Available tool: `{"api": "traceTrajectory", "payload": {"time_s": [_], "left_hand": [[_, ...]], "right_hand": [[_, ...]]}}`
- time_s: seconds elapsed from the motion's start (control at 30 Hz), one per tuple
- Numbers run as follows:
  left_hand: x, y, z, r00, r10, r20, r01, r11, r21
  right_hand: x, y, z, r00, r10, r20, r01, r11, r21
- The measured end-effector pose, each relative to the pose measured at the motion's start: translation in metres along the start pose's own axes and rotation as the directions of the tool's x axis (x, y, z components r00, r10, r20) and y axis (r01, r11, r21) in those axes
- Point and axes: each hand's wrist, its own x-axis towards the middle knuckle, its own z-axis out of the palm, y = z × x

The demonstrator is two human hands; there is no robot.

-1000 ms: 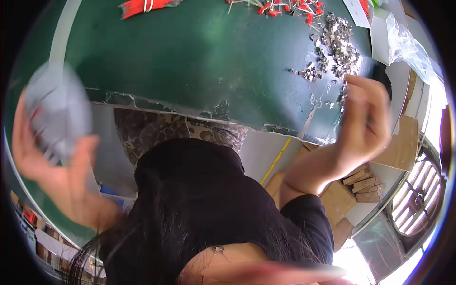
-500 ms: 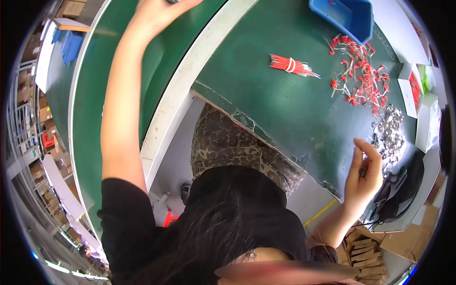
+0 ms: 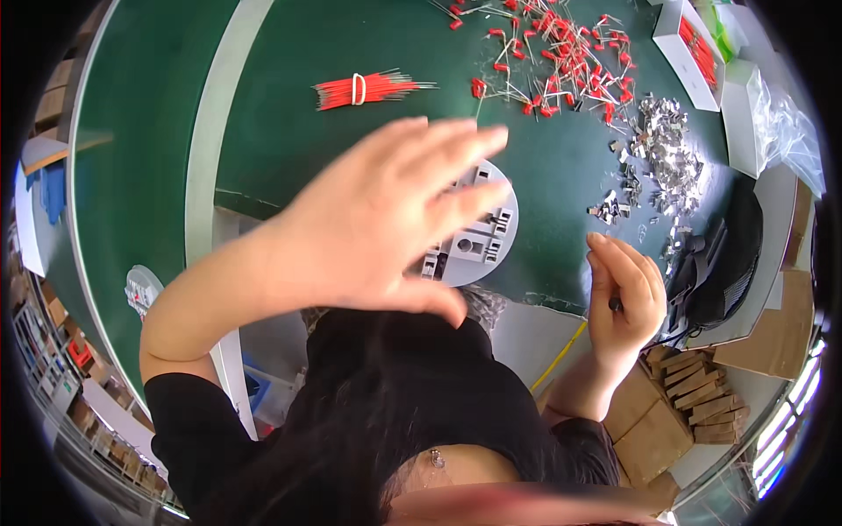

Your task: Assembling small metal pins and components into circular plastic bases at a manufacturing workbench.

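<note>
My left hand [image 3: 368,210] hovers over a round light-grey plate [image 3: 474,248], its fingers spread apart. The plate lies at the near edge of the green worktable and carries several small dark and metal fittings; the hand hides its left part. Near the table's front edge, my right hand [image 3: 633,302] is curled, thumb and index fingertip close together. A small dark object [image 3: 615,304] shows in its grasp, too little visible to name. Just beyond that hand lie small bent silver metal pieces [image 3: 668,158], heaped on the table.
Red-bodied parts with long wire leads [image 3: 561,57] lie scattered at the back. A banded bundle of red wires [image 3: 368,89] lies farther left. White boxes [image 3: 688,66] and a black bag [image 3: 724,263] stand at right. Another round part [image 3: 143,287] rests on the green belt [image 3: 149,114].
My left hand has come from the far belt back over the worktable, where the round plate now lies. My right hand stays curled near the metal pieces. The view has shifted.
</note>
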Motion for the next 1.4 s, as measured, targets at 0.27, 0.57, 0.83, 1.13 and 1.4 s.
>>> {"api": "traceTrajectory", "payload": {"time_s": [0.27, 0.57, 0.83, 1.13, 1.4], "left_hand": [[0.05, -0.065, -0.003, 0.994, -0.089, -0.06, 0.082, 0.991, -0.105], [0.062, -0.07, 0.017, 0.81, 0.342, -0.477, -0.339, 0.936, 0.096], [0.051, -0.009, -0.033, 0.859, -0.495, 0.127, 0.425, 0.554, -0.716], [-0.005, 0.028, 0.009, 0.922, -0.339, -0.188, 0.246, 0.886, -0.392], [-0.008, 0.029, 0.031, 0.908, -0.288, -0.304, 0.234, 0.951, -0.202]], "right_hand": [[-0.006, 0.007, 0.004, 0.997, -0.074, 0.036, 0.073, 0.997, 0.027], [-0.004, -0.003, 0.013, 0.992, -0.114, 0.061, 0.113, 0.993, 0.017], [0.025, -0.025, 0.035, 0.975, -0.153, 0.158, 0.149, 0.988, 0.043], [0.004, -0.031, 0.041, 0.998, 0.018, 0.065, -0.022, 0.998, 0.055], [-0.004, -0.02, 0.034, 0.999, 0.028, 0.023, -0.03, 0.995, 0.091]]}}
